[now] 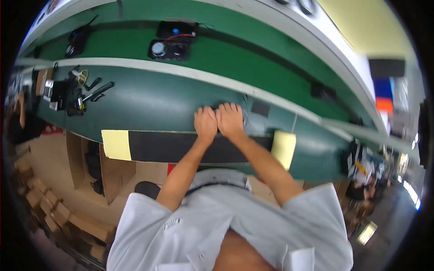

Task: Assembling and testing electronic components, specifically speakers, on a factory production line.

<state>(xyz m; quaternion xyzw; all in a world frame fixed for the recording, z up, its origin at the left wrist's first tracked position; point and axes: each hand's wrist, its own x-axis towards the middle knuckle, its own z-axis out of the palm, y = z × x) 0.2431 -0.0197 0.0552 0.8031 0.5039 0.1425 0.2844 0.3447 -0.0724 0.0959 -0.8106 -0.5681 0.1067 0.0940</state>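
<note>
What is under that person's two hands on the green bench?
The left hand and right hand press side by side at the far edge of a long black strip with yellow ends. Whatever lies directly under the palms is covered.

Stacked brown cardboard boxes (38, 198) sit at your lower left; a screen (384, 92) showing blue and orange stands far right

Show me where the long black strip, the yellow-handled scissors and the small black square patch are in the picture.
long black strip (162, 147), head view, on its bare left half.
yellow-handled scissors (82, 77), head view, on the yellow handle loops.
small black square patch (260, 109), head view, on its middle.
</note>
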